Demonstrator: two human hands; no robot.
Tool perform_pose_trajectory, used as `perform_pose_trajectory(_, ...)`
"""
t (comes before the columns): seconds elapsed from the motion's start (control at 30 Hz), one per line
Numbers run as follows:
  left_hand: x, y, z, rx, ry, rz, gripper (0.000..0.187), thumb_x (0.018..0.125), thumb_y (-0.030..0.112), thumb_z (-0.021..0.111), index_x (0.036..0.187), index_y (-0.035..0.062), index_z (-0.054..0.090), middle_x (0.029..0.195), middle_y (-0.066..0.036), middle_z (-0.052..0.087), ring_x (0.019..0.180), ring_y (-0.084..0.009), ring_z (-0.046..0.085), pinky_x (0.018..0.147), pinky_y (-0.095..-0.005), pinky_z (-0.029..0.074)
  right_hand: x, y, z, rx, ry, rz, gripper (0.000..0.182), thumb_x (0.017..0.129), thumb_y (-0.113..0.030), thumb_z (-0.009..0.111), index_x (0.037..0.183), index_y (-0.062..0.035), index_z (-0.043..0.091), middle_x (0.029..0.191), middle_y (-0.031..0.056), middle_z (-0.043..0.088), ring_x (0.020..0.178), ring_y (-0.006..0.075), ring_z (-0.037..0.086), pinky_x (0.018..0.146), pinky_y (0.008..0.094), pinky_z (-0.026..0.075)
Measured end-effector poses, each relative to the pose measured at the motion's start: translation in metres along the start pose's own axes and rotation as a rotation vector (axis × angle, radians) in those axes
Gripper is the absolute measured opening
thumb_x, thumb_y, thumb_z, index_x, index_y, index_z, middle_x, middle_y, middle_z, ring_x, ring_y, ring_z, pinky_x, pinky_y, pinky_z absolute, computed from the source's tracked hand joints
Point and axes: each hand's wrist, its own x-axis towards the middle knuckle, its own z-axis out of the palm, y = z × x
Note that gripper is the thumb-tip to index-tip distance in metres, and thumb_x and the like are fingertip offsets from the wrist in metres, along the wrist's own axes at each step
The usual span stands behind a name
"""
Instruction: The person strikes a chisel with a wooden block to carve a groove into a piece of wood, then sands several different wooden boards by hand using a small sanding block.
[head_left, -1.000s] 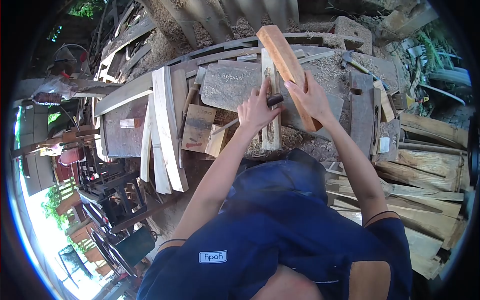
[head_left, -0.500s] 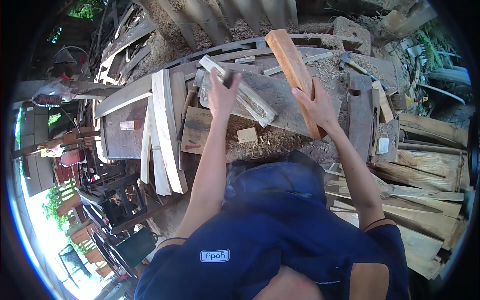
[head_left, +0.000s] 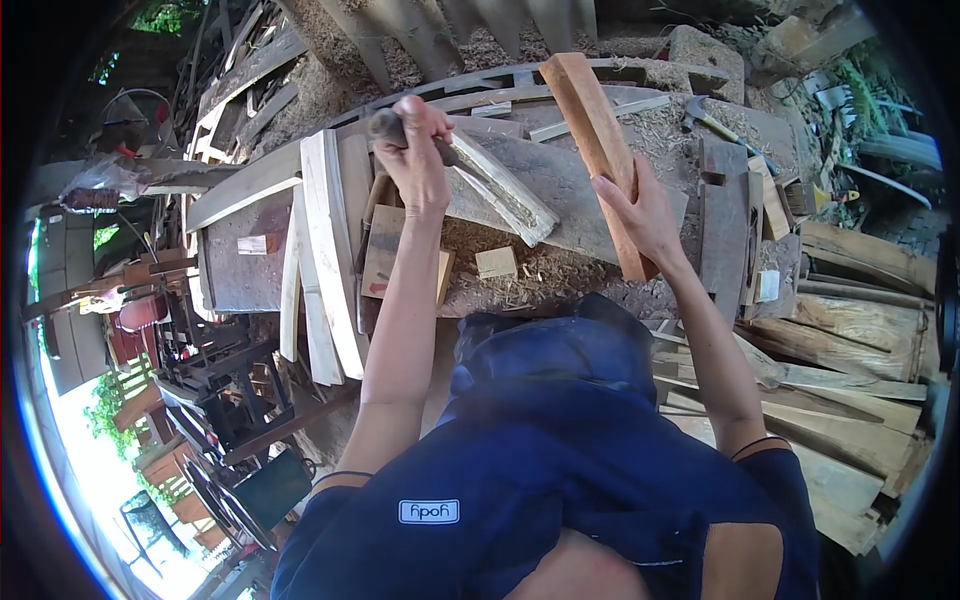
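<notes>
My right hand grips a long reddish-brown wooden beam by its near half, thumb along the left face. The beam slants up and away over the bench. Closed around a dark tool with a rounded end, my left hand is held above the left part of the bench; I cannot tell the tool's kind. Just right of that hand, a pale, weathered wood strip rests on a broad grey board. A small light wood block sits among shavings nearer to me.
Long pale slats lie across the bench at left. A hammer rests at the back right, beside a notched dark plank. Stacked boards fill the right side. Machinery stands at lower left.
My left hand has shifted left from over the weathered strip, its spread fingers now wrapped round the dark tool. My right hand and the beam have barely moved.
</notes>
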Motion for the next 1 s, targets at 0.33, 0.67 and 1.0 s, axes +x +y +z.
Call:
perform_pose_trajectory(0.33, -0.031, 0.008, 0.004, -0.047, 0.351, -0.137, 0.045, 0.096, 0.036, 0.066, 0.066, 0.0143, 0.039, 0.060, 0.002, 0.042, 0.053, -0.0084, 0.042, 0.052, -0.0268, 0.036, -0.008, 0.000, -0.001, -0.007, -0.044, 0.085, 0.061, 0.086, -0.056, 0.066, 0.106, -0.0013, 0.049, 0.083, 0.0216, 0.064, 0.078, 0.0328, 0.066, 0.071, 0.0423, 0.049)
perform_pose_trajectory(0.67, -0.024, -0.007, 0.001, -0.081, 0.065, -0.049, 0.041, 0.095, 0.027, 0.068, 0.067, 0.0092, 0.043, 0.058, 0.004, 0.045, 0.048, -0.0053, 0.038, 0.046, -0.0223, 0.030, -0.012, -0.001, 0.001, 0.000, -0.034, 0.044, 0.064, 0.086, -0.056, 0.066, 0.112, 0.0002, 0.049, 0.085, 0.0240, 0.065, 0.082, 0.0385, 0.067, 0.073, 0.0439, 0.050)
perform_pose_trajectory(1.0, -0.067, -0.020, 0.025, 0.526, -0.466, 0.320, 0.026, 0.075, 0.011, 0.075, 0.063, 0.0086, 0.054, 0.055, -0.007, 0.052, 0.046, -0.0252, 0.054, 0.045, -0.0330, 0.042, -0.042, -0.068, -0.027, 0.348, 0.101, -0.183, 0.053, 0.088, -0.034, 0.067, 0.123, 0.0012, 0.050, 0.099, 0.0140, 0.060, 0.085, 0.0240, 0.060, 0.080, 0.0344, 0.048)
